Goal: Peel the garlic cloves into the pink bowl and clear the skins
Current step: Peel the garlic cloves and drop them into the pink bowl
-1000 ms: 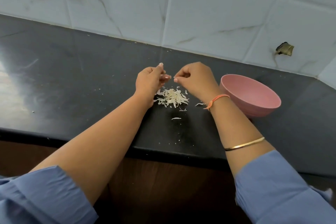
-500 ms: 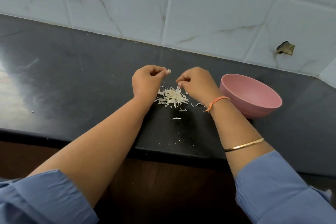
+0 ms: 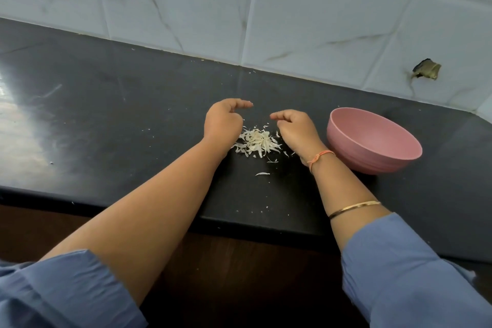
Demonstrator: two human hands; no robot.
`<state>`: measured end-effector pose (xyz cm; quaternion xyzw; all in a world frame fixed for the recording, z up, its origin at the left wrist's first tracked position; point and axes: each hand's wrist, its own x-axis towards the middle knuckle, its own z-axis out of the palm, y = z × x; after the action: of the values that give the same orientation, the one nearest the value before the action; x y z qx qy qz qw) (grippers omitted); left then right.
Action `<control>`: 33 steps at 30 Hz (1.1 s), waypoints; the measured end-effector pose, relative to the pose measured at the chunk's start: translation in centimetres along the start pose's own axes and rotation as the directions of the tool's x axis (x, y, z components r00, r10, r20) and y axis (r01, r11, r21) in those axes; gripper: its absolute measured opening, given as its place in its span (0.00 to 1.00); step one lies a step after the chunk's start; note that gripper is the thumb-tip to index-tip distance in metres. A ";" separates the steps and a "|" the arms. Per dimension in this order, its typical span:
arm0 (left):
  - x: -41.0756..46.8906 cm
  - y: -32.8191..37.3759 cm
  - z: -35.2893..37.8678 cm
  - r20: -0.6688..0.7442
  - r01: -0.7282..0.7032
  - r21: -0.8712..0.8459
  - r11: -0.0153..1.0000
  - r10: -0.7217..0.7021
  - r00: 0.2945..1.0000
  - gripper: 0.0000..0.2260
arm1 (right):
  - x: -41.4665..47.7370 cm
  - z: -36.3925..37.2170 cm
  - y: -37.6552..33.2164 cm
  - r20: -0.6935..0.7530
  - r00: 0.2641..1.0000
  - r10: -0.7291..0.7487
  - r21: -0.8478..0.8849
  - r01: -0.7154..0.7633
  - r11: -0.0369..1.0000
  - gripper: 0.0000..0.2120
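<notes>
**Desk:** Where is the bowl on your feed?

**Operator:** I have the pink bowl [image 3: 372, 162] standing upright on the dark table [image 3: 106, 114], a little in front of the tiled wall [image 3: 319, 21].

**Desk:** And the skins?

**Operator:** The garlic skins [image 3: 257, 142] lie in a small pale heap on the table to the left of the bowl, apart from it. One loose flake [image 3: 262, 173] lies nearer to me than the heap. I also see fine crumbs scattered toward the table's front edge.

**Desk:** Where are the hands?

**Operator:** Both are left of the bowl, one on each side of the heap. The right hand [image 3: 295, 130] is between the heap and the bowl, close to the bowl's wall. I cannot tell whether its wrist touches the bowl. The left hand [image 3: 223, 122] is on the far side of the heap from the bowl. Their fingertips point at each other across a gap, beyond the heap.

**Desk:** What about the grip?

**Operator:** I read it as released on both. The fingers are loosely curved and I see nothing pinched between the tips. The undersides of the hands are hidden from me.

**Desk:** Anything on the wrists?

**Operator:** There is an orange thread [image 3: 319, 156] on the right wrist, on the bowl's side. Further up that forearm is a gold bangle [image 3: 355, 208].
</notes>
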<state>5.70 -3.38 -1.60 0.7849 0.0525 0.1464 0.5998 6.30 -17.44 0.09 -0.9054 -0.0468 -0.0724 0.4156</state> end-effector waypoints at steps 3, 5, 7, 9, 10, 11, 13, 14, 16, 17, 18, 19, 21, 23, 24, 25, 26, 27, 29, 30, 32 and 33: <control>0.1 0.0 0.2 0.068 0.067 -0.047 0.997 -0.063 0.996 0.26 | 0.1 0.6 -0.3 0.094 0.995 0.037 0.014 -0.039 0.999 0.18; -0.1 0.3 0.4 0.159 0.118 -0.167 0.979 -0.092 0.983 0.21 | -0.1 1.0 -0.8 0.126 0.992 0.022 0.055 -0.029 0.998 0.16; -0.6 0.8 0.7 0.238 0.207 -0.332 0.920 -0.130 0.962 0.14 | -0.3 1.2 -1.0 0.134 0.991 0.014 0.110 -0.029 0.994 0.15; -0.8 1.3 0.7 0.226 0.235 -0.446 0.864 -0.146 0.963 0.10 | -0.5 0.8 -1.0 0.119 0.993 0.023 0.277 -0.055 0.959 0.12; -0.7 1.4 0.6 0.185 0.219 -0.482 0.848 -0.146 0.972 0.10 | -0.6 0.4 -1.1 0.110 0.993 0.043 0.395 -0.083 0.915 0.10; -0.5 1.4 0.3 0.134 0.192 -0.511 0.838 -0.143 0.981 0.11 | -0.6 -0.1 -1.1 0.085 0.994 0.062 0.488 -0.096 0.868 0.10; -0.1 1.3 0.0 0.037 0.141 -0.534 0.834 -0.143 0.989 0.12 | 0.0 -1.1 -0.9 -0.007 0.995 0.098 0.549 -0.079 0.832 0.10; 0.0 1.1 -0.1 0.002 0.122 -0.520 0.846 -0.142 0.990 0.12 | 0.3 -1.4 -0.6 -0.051 0.993 0.110 0.538 -0.066 0.840 0.10; 0.2 0.7 0.0 -0.012 0.108 -0.450 0.886 -0.127 0.992 0.12 | 0.6 -1.3 0.0 -0.108 0.985 0.135 0.482 -0.067 0.874 0.11; 0.3 0.6 0.2 0.014 0.114 -0.408 0.906 -0.119 0.993 0.12 | 0.7 -1.1 0.4 -0.119 0.982 0.147 0.439 -0.080 0.895 0.11; 0.4 0.4 0.4 0.051 0.127 -0.362 0.923 -0.117 0.992 0.12 | 0.7 -0.6 0.9 -0.116 0.982 0.148 0.394 -0.091 0.914 0.11; 0.5 0.1 0.6 0.089 0.139 -0.323 0.936 -0.116 0.989 0.11 | 0.6 -0.2 1.1 -0.101 0.985 0.137 0.342 -0.095 0.935 0.11; 0.9 -0.3 0.7 0.140 0.143 -0.259 0.955 -0.110 0.984 0.10 | 0.7 0.5 0.8 -0.055 0.995 0.087 0.242 -0.071 0.968 0.13; 1.1 -0.5 0.7 0.177 0.147 -0.231 0.962 -0.107 0.978 0.13 | 1.0 1.1 0.2 0.019 0.999 0.027 0.125 -0.029 0.992 0.15; 1.1 -0.5 0.7 0.188 0.148 -0.222 0.964 -0.106 0.976 0.15 | 1.1 1.3 -0.1 0.058 0.998 0.004 0.065 -0.007 0.998 0.16; 1.3 -0.5 0.7 0.192 0.136 -0.211 0.968 -0.095 0.977 0.16 | 1.1 1.4 -0.4 0.092 0.996 -0.014 0.037 0.011 0.999 0.15; 1.4 -0.5 0.7 0.187 0.098 -0.182 0.978 -0.064 0.980 0.16 | 1.0 1.6 -0.5 0.123 0.992 -0.031 0.052 0.024 0.998 0.14; 1.5 -0.5 0.6 0.186 0.038 -0.125 0.991 -0.015 0.983 0.13 | 0.8 1.7 -0.6 0.150 0.988 -0.044 0.097 0.029 0.995 0.13; 1.6 -0.4 0.5 0.204 -0.083 0.049 0.995 0.071 0.976 0.09 | 0.1 1.5 -0.6 0.197 0.978 -0.070 0.233 0.023 0.972 0.12; 1.6 -0.4 0.6 0.227 -0.121 0.124 0.985 0.091 0.970 0.10 | -0.2 1.3 -0.4 0.210 0.975 -0.079 0.311 0.010 0.950 0.11; 1.8 -0.3 0.7 0.269 -0.161 0.255 0.953 0.090 0.959 0.15 | -0.8 0.9 -0.3 0.215 0.973 -0.082 0.495 -0.037 0.868 0.10; 1.8 -0.2 0.8 0.272 -0.169 0.301 0.939 0.085 0.959 0.18 | -1.0 0.6 -0.2 0.208 0.976 -0.069 0.576 -0.065 0.815 0.10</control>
<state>7.63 -3.58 -1.72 0.8859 -0.0531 0.0726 0.4551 5.36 -16.84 -0.31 -0.7384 -0.1132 0.0450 0.6633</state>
